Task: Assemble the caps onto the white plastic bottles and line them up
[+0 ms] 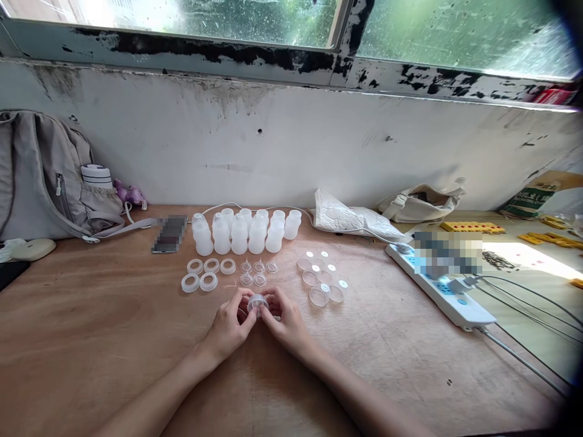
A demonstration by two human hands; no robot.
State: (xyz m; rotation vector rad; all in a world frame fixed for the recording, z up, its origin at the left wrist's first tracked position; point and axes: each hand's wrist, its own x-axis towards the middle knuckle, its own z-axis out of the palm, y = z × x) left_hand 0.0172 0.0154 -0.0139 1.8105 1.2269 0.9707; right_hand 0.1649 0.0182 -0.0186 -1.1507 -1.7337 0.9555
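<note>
Between my left hand (230, 323) and my right hand (286, 318) is a small clear round cap (258, 301), gripped from both sides with fingers and thumbs. The fingers partly cover it, so its underside is hidden. Just beyond the hands lie several clear pointed nipple-like inserts (246, 279). To their left sit several translucent white screw rings (190, 283). On the right are several clear round covers with white-topped tabs (319, 295). Behind these, frosted white bottles (239, 237) stand upright in rows.
A power strip (441, 297) with plugged cables lies to the right. A phone (170, 234) and a grey backpack (40, 176) are at the left. White plastic packaging (350, 218) and a cream bag (421, 203) rest against the wall.
</note>
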